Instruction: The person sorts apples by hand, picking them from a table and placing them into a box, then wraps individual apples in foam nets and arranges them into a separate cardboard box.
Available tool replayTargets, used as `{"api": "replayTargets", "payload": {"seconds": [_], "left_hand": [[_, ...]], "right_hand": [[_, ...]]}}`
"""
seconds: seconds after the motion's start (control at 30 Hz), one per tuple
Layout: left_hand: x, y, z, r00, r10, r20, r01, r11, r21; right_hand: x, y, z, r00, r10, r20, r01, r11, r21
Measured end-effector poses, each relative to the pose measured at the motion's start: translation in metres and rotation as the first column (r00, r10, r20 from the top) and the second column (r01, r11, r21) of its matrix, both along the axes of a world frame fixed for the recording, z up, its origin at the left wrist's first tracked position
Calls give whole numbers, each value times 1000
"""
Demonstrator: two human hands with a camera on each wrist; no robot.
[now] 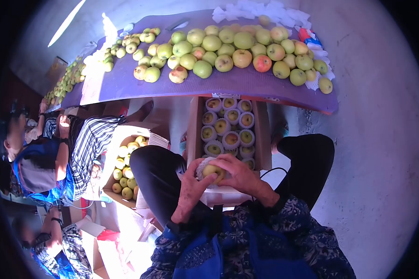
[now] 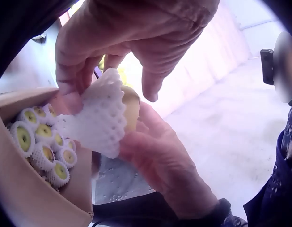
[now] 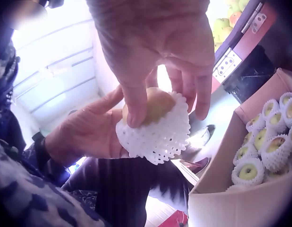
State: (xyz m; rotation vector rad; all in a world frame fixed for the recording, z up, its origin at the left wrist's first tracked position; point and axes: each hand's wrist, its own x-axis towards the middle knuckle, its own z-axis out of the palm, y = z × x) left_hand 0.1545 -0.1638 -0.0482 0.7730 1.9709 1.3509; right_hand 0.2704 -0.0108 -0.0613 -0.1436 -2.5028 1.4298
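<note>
Between the two hands is a yellow-green apple (image 1: 213, 173) (image 2: 132, 109) (image 3: 157, 103), partly inside a white foam net (image 2: 101, 116) (image 3: 160, 135). The left hand (image 1: 191, 188) (image 2: 136, 35) (image 3: 87, 132) holds the net side, its fingers curled about the foam. From the other side the right hand (image 1: 242, 176) (image 2: 162, 158) (image 3: 153, 45) grips the apple, thumb pressed on its skin in the right wrist view. Just beyond the hands stands a cardboard box (image 1: 264, 135) (image 2: 72, 189) (image 3: 221, 203) of netted apples (image 1: 221, 125) (image 2: 44, 133) (image 3: 248, 172).
Many loose apples (image 1: 202, 69) lie on a purple-covered table (image 1: 116, 86), with white foam nets (image 1: 270, 11) at its back edge. An open box of bare apples (image 1: 127, 182) stands left of the knees. Two other people sit at the far left.
</note>
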Motion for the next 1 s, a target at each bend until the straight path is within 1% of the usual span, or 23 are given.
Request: {"api": "replayTargets", "payload": {"seconds": [0.03, 0.1, 0.13, 0.2, 0.23, 0.3, 0.43, 0.5, 0.53, 0.6, 0.7, 0.73, 0.8, 0.83, 0.87, 0.9, 0.93, 0.97, 1.0], "left_hand": [[-1, -1, -1, 995, 12, 100, -15, 999, 30], [-4, -2, -5, 955, 26, 297, -54, 995, 86], [-4, -2, -5, 930, 42, 365, -94, 987, 127], [-2, -3, -5, 865, 65, 498, -185, 963, 196], [-2, -3, -5, 858, 64, 509, -197, 958, 210], [-2, -2, -5, 844, 60, 532, -218, 946, 241], [-4, -4, -8, 867, 74, 493, -206, 954, 219], [-5, -6, -10, 878, 70, 474, -191, 958, 214], [-5, -6, -11, 891, 72, 449, -178, 963, 200], [-4, -6, -13, 914, 80, 397, -159, 972, 172], [-4, -5, -25, 960, 104, 260, -141, 982, 125], [-1, -4, -22, 943, 114, 313, -154, 982, 108], [1, -1, -12, 910, 180, 374, -222, 972, 72], [-8, -8, -39, 962, 114, 248, -138, 987, 82], [-7, -12, -43, 969, 94, 228, -134, 976, 169], [-11, -13, -80, 960, 94, 262, -149, 970, 195], [-10, -14, -53, 940, 74, 332, -152, 965, 215], [-12, -11, -38, 947, 59, 315, -142, 959, 247], [-13, -9, -40, 937, 69, 342, -162, 954, 252]], "right_hand": [[0, -1, 0, 1000, 5, 1, -5, 1000, -7], [0, -4, 4, 998, -53, -26, 47, 977, -207], [-1, -4, 6, 996, -84, -37, 69, 950, -304], [1, -3, 6, 994, -88, 58, 106, 873, -477], [1, -2, 6, 991, -82, 106, 127, 823, -554], [1, 1, 1, 993, -68, 96, 110, 836, -538], [-1, 4, -3, 991, -66, 114, 115, 858, -500], [-2, 6, -9, 990, -61, 125, 118, 847, -518], [-3, 6, -11, 990, -59, 129, 119, 842, -526], [-5, 5, -13, 977, -103, 189, 186, 845, -501], [-4, 1, -1, 957, -169, 237, 262, 857, -445], [-6, -1, 2, 954, -181, 239, 271, 862, -428], [-5, 0, -14, 975, -180, 127, 217, 884, -413], [-4, 1, -16, 981, -158, 109, 190, 888, -419], [-2, 2, -17, 989, -96, 109, 140, 829, -542], [-1, 6, -11, 994, -24, 104, 87, 752, -654], [0, 14, -22, 990, -19, 139, 105, 760, -641], [1, 18, -20, 992, -31, 121, 97, 799, -593], [2, 21, -18, 990, -67, 123, 118, 875, -470]]}}
